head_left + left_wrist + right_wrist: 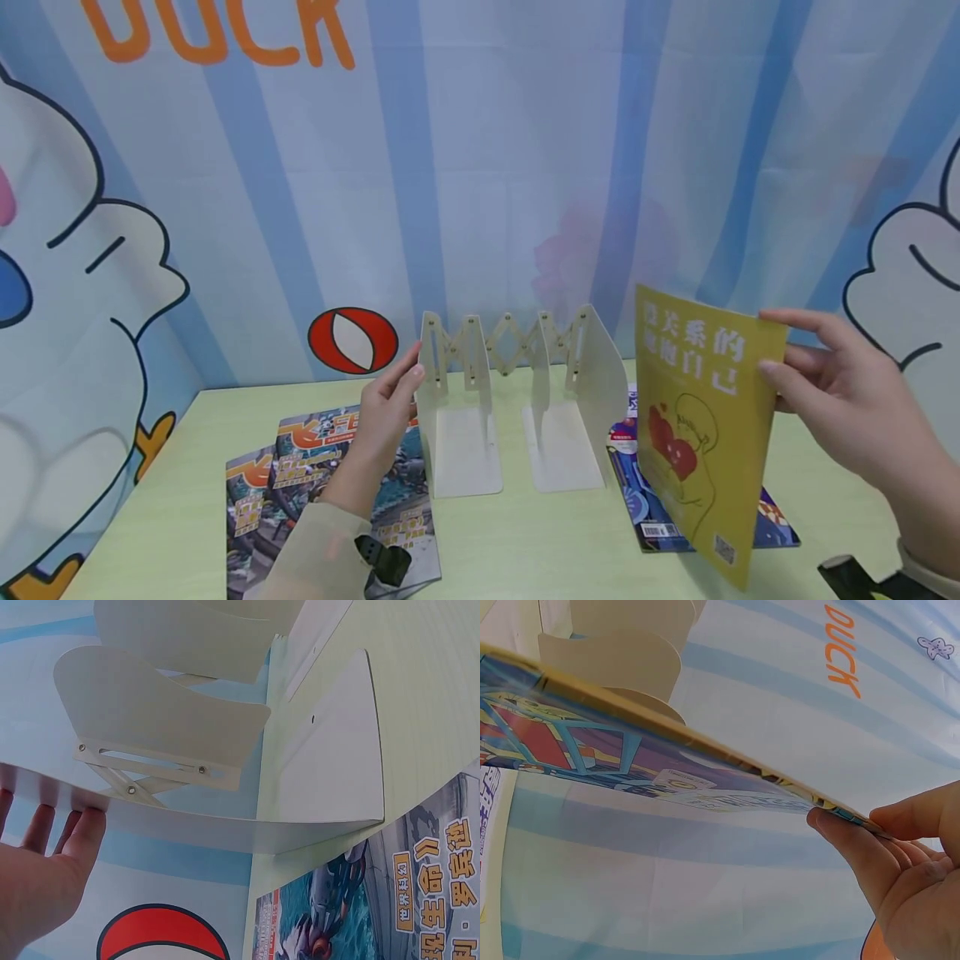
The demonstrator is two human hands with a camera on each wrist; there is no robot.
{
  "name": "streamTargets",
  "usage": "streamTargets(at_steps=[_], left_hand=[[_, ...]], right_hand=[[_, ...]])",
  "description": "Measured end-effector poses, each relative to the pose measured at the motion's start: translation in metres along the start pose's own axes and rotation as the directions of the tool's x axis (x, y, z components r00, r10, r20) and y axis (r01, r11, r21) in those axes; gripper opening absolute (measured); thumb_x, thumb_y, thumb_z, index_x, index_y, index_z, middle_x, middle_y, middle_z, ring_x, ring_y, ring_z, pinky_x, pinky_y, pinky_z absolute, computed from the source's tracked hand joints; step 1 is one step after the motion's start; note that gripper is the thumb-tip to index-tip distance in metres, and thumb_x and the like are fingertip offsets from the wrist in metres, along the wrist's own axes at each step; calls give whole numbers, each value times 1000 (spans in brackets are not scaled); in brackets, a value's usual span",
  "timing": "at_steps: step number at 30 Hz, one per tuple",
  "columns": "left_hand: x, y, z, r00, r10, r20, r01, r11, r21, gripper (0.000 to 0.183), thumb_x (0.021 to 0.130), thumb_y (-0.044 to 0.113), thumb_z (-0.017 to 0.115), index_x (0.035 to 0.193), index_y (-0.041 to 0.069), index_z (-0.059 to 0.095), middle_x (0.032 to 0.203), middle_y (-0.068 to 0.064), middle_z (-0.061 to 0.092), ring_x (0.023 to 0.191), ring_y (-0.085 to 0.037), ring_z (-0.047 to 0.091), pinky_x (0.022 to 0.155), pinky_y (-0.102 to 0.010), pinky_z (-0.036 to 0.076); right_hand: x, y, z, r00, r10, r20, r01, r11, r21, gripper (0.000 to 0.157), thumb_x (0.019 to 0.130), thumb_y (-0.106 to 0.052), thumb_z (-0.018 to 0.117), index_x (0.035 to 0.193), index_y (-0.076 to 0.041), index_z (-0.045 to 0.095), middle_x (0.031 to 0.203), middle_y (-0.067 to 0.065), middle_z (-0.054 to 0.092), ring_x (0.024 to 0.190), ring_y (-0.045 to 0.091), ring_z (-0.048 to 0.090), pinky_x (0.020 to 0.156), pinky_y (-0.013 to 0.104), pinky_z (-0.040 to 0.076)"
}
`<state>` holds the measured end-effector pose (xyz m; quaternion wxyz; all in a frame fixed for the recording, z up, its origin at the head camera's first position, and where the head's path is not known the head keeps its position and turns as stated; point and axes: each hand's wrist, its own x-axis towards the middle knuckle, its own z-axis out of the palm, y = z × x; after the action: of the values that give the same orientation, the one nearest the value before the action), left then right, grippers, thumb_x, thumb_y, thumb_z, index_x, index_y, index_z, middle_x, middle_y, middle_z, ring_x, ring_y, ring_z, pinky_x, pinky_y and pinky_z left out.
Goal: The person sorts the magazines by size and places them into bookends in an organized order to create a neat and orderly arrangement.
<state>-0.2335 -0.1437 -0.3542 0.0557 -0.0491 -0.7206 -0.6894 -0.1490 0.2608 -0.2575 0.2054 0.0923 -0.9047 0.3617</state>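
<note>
My right hand (847, 392) pinches the upper right edge of a yellow magazine (697, 433), thumb on its front cover. The magazine is held upright, slightly tilted; its colourful other cover (607, 750) shows in the right wrist view. A white expandable bookend (468, 454) stands mid-table, with upright plates joined by scissor links (510, 343) at the back. My left hand (382, 425) touches the outer face of its leftmost plate; in the left wrist view the fingertips (88, 825) rest against that plate (187, 829).
Overlapping magazines (315, 467) lie at the left on the pale table (517, 558), partly behind my left forearm. A blue magazine (652, 517) lies at the right, partly hidden by the yellow one. A patterned curtain (510, 150) hangs behind the table.
</note>
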Motion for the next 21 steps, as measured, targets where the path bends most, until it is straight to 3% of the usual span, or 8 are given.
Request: streamTargets(at_steps=[21], left_hand=[[1, -3, -1, 1000, 19, 4, -19, 1000, 8, 45, 100, 32, 45, 145, 30, 38, 153, 4, 33, 139, -24, 34, 103, -52, 41]], right_hand=[[-14, -8, 3, 996, -78, -45, 80, 996, 49, 52, 95, -1, 50, 144, -15, 36, 119, 33, 58, 80, -10, 62, 59, 21, 56]])
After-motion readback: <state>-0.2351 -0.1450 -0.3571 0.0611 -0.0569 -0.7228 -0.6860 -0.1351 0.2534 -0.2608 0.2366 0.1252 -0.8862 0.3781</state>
